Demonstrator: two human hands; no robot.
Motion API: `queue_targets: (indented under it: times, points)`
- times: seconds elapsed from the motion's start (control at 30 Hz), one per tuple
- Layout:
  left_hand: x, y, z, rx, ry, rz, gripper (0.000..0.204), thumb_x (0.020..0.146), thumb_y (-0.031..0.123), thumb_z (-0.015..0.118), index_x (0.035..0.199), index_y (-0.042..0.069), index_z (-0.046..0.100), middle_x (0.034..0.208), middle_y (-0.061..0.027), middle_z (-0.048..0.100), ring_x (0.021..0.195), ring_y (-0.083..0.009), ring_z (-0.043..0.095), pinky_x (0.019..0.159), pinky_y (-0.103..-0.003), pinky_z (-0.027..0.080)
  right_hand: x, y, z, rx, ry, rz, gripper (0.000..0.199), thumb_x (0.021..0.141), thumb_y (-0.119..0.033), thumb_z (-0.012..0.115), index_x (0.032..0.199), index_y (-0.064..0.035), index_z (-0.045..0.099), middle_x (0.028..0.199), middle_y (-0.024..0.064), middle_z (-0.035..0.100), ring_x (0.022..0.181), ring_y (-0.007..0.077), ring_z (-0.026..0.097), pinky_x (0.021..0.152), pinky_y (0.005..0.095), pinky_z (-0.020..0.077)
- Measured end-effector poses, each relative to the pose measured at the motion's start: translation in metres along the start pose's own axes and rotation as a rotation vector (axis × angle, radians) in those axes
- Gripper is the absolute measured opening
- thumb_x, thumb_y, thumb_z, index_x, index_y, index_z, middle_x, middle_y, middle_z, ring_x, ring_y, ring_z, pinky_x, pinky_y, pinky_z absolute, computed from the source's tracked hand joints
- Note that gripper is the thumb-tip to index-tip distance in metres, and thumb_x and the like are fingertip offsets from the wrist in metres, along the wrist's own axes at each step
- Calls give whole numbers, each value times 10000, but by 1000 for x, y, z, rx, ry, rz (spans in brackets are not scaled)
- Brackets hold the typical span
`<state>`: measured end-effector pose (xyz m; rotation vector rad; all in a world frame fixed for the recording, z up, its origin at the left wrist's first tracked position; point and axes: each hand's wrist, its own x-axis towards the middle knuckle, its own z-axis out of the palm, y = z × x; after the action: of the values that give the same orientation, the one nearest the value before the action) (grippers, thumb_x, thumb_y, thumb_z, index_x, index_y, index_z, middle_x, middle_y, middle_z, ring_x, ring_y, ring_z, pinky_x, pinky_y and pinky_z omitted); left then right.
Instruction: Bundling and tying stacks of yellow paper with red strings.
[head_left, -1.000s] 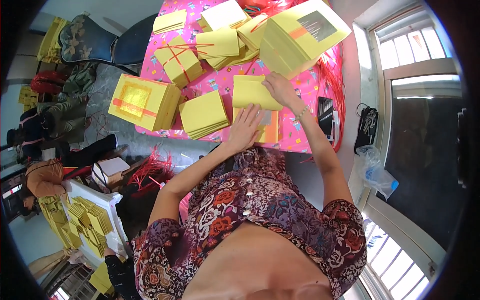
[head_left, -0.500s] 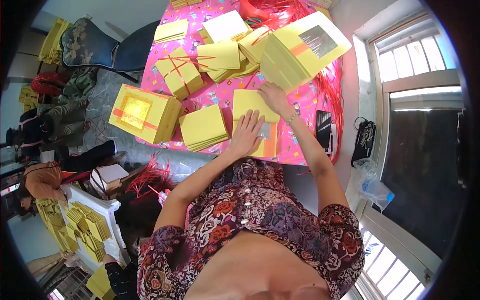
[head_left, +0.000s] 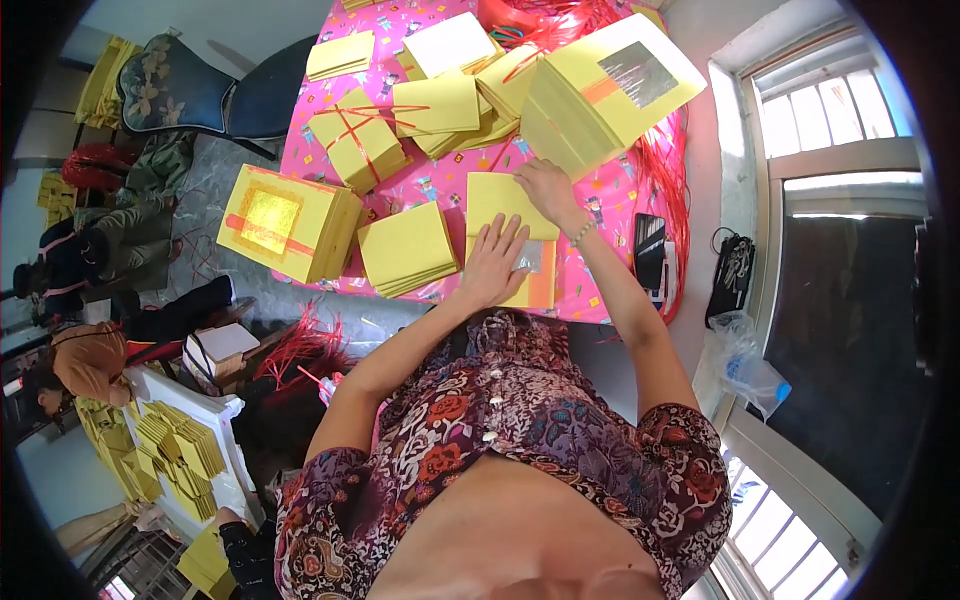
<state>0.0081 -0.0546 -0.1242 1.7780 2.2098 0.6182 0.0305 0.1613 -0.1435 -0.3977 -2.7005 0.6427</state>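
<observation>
On the pink patterned table, a folded yellow paper sheet [head_left: 493, 198] lies right in front of me. My left hand [head_left: 492, 264] rests flat across it with spread fingers. Its fingertips reach the fold, beside a clear window panel and an orange strip that show below the yellow flap. My right hand [head_left: 550, 195] lies over the flap's far right corner, its fingers slightly bent and pointing left. Just beyond that hand stands a tall stack of yellow card pieces [head_left: 570, 130], with a grey window on the top piece.
Left of the sheet sit a short yellow stack [head_left: 408, 250] and a thick stack with a gold square [head_left: 290, 222]. A bundle tied with red strap [head_left: 360, 140] lies farther back. Red strips [head_left: 665, 200] hang along the right edge near a dark phone [head_left: 648, 250]. People work at the left.
Both hands stay nearly in place on the sheet. The view has shifted slightly, so the table sits a little higher in it.
</observation>
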Motion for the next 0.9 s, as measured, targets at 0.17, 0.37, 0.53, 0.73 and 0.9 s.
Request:
queue_targets:
  times: [0.17, 0.37, 0.53, 0.73, 0.9]
  points:
    - [-1, -3, 0, -13, -20, -16, 767, 875, 415, 596, 1480, 29, 328, 1551, -209, 274, 1446, -431, 189, 1171, -537, 171, -10, -26, -21, -74, 207, -45, 163, 867, -190, 658, 985, -78, 653, 875, 97, 615, 887, 289, 614, 761, 402, 509]
    - [-3, -4, 1, 8, -63, -20, 812, 876, 489, 566, 1492, 26, 310, 1567, -206, 243, 1455, -429, 164, 1174, -532, 163, -86, -48, -22, 120, -10, 126, 150, 867, -166, 644, 930, -54, 567, 878, 116, 581, 870, 309, 601, 711, 414, 502]
    - [-1, -4, 2, -6, -65, -27, 819, 869, 490, 559, 1494, 24, 308, 1569, -201, 242, 1457, -426, 162, 1175, -530, 161, -97, -38, -8, 88, -15, 44, 134, 859, -140, 633, 933, -60, 556, 873, 120, 569, 866, 308, 581, 734, 417, 493]
    - [-13, -10, -19, -27, -104, -21, 854, 870, 484, 561, 1491, -27, 270, 1567, -220, 228, 1463, -396, 173, 1189, -487, 163, -103, -41, -6, 112, -27, 71, 137, 855, -129, 636, 936, -55, 553, 877, 124, 559, 871, 314, 569, 756, 418, 484]
    - [-22, -22, -24, 25, -152, 31, 886, 871, 482, 564, 1498, -44, 224, 1570, -232, 209, 1467, -387, 167, 1193, -476, 164, -104, -43, -9, 132, -23, 63, 132, 863, -120, 626, 944, -53, 546, 888, 123, 558, 878, 315, 566, 752, 420, 482]
